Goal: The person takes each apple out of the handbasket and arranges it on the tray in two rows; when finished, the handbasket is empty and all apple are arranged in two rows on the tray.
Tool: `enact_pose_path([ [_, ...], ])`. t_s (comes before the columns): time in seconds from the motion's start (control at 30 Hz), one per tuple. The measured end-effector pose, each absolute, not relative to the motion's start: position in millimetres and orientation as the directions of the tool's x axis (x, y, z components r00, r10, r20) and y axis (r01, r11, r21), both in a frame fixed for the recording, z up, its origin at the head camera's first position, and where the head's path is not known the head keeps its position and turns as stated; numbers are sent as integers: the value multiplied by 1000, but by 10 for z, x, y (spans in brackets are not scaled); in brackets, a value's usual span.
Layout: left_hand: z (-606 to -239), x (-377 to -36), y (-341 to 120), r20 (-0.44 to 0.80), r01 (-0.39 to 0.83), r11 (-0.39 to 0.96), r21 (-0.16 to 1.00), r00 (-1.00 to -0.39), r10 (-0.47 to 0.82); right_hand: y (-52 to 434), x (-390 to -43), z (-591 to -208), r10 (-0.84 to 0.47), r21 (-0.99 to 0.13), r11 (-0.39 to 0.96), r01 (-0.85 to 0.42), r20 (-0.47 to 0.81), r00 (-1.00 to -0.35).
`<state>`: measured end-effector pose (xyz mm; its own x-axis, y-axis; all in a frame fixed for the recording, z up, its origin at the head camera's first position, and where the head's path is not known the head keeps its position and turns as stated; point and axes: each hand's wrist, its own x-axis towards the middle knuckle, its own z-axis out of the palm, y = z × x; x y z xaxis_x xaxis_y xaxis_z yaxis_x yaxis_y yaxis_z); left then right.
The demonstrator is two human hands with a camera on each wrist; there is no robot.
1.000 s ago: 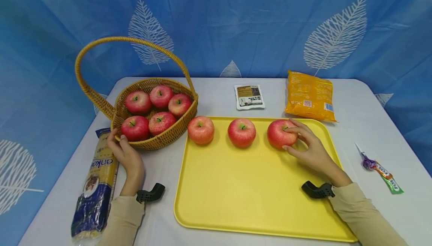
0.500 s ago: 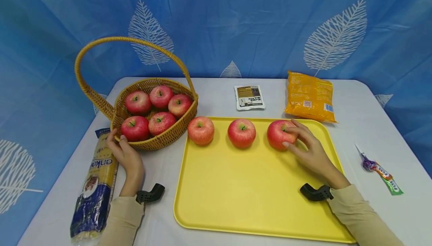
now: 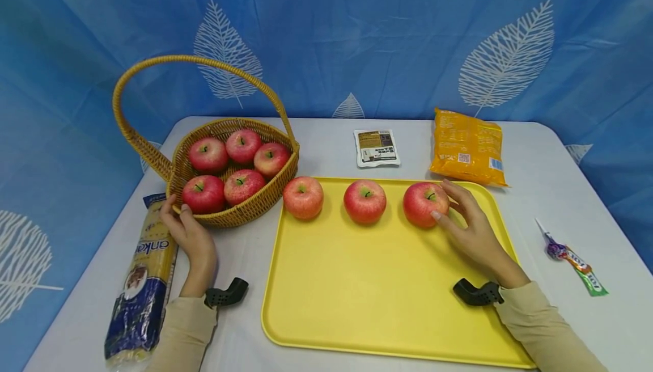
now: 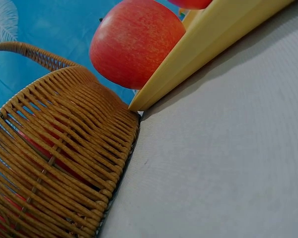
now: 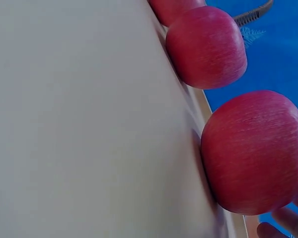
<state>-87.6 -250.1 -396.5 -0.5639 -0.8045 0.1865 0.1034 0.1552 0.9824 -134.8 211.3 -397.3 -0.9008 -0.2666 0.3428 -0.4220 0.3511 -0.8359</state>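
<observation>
Right hand [image 3: 471, 230] at the third round red apple [image 3: 425, 204] on the flat yellow plastic tray [image 3: 377, 304].
Fingers [image 3: 461, 199] loose against the apple's right side, touching, not clasping; likely just set down. Left hand [image 3: 190, 235] grips the woven wicker basket [image 3: 240, 213] rim on the desk [image 3: 541, 156]; next needs another apple lifted out.

backdrop: blue leaf-print curtain [image 3: 357, 37] | furniture: white table [image 3: 561, 156] | light: even

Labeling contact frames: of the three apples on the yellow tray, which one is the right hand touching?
The rightmost apple. The right hand rests fingers against its right side; the middle apple and left apple on the tray stand untouched.
</observation>
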Motion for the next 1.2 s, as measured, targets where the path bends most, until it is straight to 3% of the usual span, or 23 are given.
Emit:
enact_pose_path([
  [0.37, -3976, -851, -2514, 180, 98, 152, 984, -556, -811, 2082, -1383, -3927, -264, -812, 363, -458, 382, -886],
  [0.73, -3766, -780, -2349, 175, 123, 127, 984, -563, -808, 1894, -1431, -3726, -248, -773, 436, -461, 389, -887],
  [1.2, -3904, -867, -2471, 175, 108, 138, 985, -559, -810, 1312, -1604, -3497, -375, -728, 362, -582, 458, -806],
])
